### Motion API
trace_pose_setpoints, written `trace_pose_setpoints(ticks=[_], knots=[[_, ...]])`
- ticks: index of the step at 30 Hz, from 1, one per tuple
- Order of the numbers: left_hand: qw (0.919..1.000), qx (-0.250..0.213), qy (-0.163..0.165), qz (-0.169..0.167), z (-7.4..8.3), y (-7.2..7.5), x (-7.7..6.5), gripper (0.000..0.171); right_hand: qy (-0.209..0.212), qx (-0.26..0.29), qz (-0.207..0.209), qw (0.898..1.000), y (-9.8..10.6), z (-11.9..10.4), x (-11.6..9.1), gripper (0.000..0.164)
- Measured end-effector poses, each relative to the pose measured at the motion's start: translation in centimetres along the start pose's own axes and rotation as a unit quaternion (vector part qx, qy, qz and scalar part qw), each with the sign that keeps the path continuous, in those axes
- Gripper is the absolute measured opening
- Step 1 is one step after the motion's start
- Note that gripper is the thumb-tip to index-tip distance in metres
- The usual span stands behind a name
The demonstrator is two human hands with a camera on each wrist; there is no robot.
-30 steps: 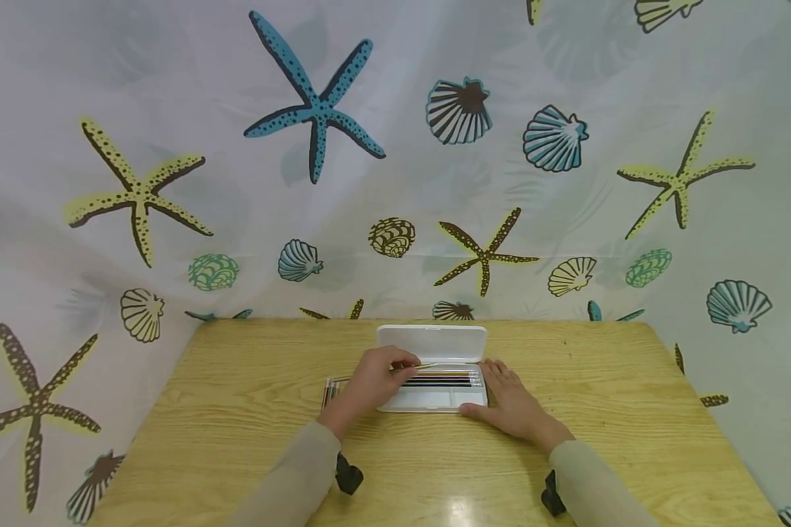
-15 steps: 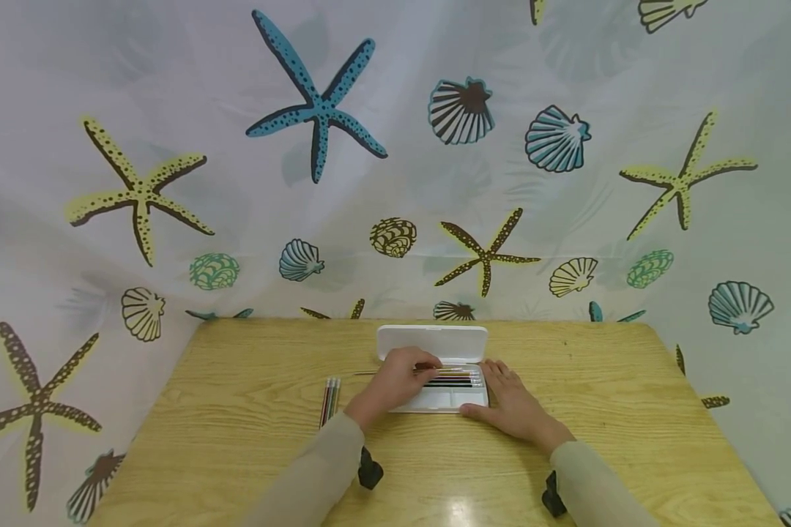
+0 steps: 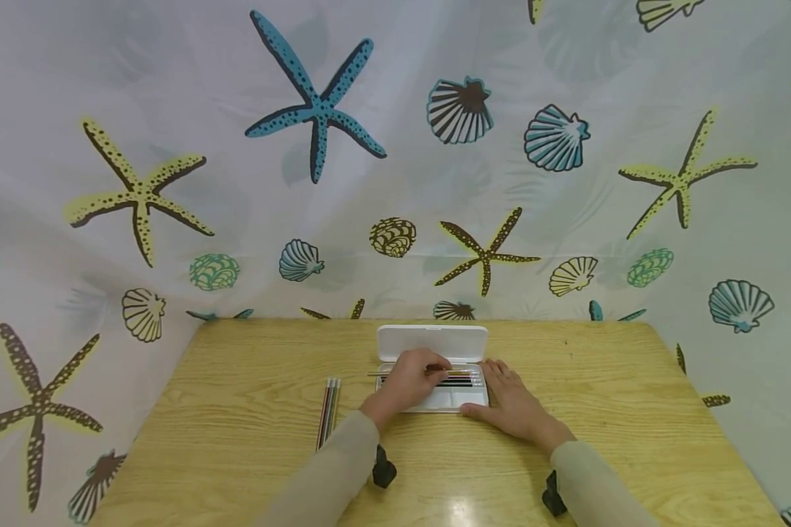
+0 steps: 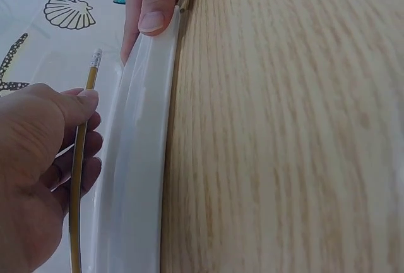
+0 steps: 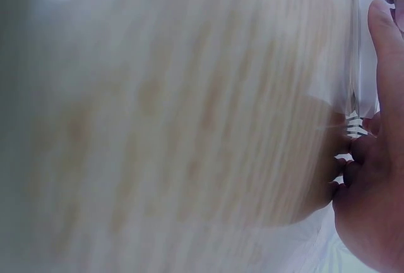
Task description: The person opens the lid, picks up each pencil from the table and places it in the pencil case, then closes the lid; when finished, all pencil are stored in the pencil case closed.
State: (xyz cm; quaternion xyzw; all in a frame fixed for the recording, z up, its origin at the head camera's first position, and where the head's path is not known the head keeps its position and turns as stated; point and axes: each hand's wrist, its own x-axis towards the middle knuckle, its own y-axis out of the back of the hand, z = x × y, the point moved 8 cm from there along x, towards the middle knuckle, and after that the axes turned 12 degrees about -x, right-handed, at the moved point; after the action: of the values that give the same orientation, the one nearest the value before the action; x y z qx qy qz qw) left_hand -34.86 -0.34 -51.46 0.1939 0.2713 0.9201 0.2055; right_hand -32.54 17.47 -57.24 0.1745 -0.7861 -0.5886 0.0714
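Observation:
A white pencil case (image 3: 468, 399) lies on the table with its lid (image 3: 432, 341) raised at the back. Over it, my left hand (image 3: 405, 380) pinches a gold-coloured pencil (image 4: 77, 178) between thumb and fingers, with its eraser end pointing right. Several pencils (image 3: 463, 380) lie side by side in the case's rear compartment, partly hidden by that hand. My right hand (image 3: 519, 410) rests at the case's right end, thumb at the front corner and extended fingers along the side. In the left wrist view, the right thumb (image 4: 153, 23) presses on the case's rim.
Several more pencils (image 3: 328, 410) lie together on the wooden table (image 3: 250, 410), left of the case, near the left sleeve (image 3: 332, 468). Behind the table hangs a white cloth (image 3: 395, 183) printed with starfish and shells.
My left hand has moved right with the gold pencil, from the case's left part to over its middle. The pencils on the table have come into fuller view. The right hand stays put.

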Motion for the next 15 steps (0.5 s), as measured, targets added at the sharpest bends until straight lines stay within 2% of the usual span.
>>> trace_pose_setpoints(ticks=[10, 15], knots=[[0.9999, 0.009, 0.009, -0.005, -0.6, -1.4, 0.4, 0.013, 0.004, 0.0, 0.002, 1.0, 0.0, 0.0, -0.1, 0.111], [0.9999, 0.014, 0.003, -0.006, -0.5, -2.0, 0.7, 0.013, 0.004, 0.004, 0.001, 1.0, 0.1, -0.1, -0.1, 0.111]])
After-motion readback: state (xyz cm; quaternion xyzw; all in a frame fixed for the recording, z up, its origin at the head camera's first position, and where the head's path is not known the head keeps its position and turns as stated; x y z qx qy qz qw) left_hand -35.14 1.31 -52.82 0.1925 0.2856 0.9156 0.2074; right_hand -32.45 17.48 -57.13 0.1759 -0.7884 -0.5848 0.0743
